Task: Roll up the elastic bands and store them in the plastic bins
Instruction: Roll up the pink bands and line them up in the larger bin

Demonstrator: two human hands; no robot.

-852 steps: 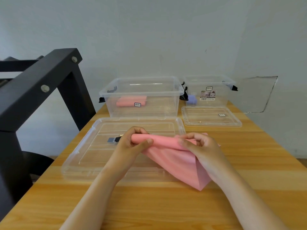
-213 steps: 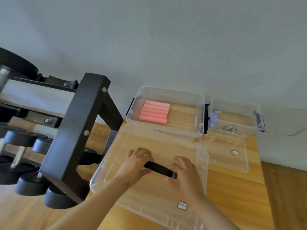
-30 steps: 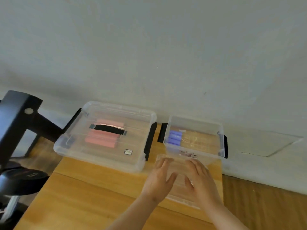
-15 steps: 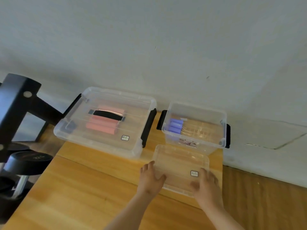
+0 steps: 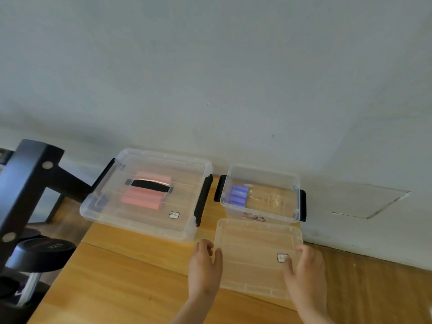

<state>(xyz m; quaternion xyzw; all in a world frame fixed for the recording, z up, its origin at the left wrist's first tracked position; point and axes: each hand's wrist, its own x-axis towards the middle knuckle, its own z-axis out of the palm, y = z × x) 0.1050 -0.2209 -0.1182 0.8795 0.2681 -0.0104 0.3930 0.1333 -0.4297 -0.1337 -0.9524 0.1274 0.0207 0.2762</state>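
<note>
A smooth, honey-coloured wooden table (image 5: 121, 277) stands against a matt grey wall (image 5: 210, 66). At its far left sits the large bin (image 5: 187, 231), a shallow rectangle of clear plastic with rounded corners. Its clear cover (image 5: 187, 183) is on, with a flat black handle (image 5: 149, 184) across the top and a black clip (image 5: 202, 199) on the right side. Pink rolled bands (image 5: 142, 198) lie side by side inside it. Just right of it is the small bin (image 5: 296, 206), deeper, clear and uncovered, with purple rolled bands (image 5: 238, 195) stacked at its left end. The small lid (image 5: 252, 253), a thin clear tray shape with a raised rim and a small sticker, is just near of the small bin. The left hand (image 5: 205, 265) grips its left edge, fingers curled close at the rim. The right hand (image 5: 304, 270) holds the right edge, thumb laid on top beside the sticker; I cannot tell whether the lid is off the wood. A black metal rack (image 5: 23, 183) and a round dark dumbbell (image 5: 39, 253) stand at far left
</note>
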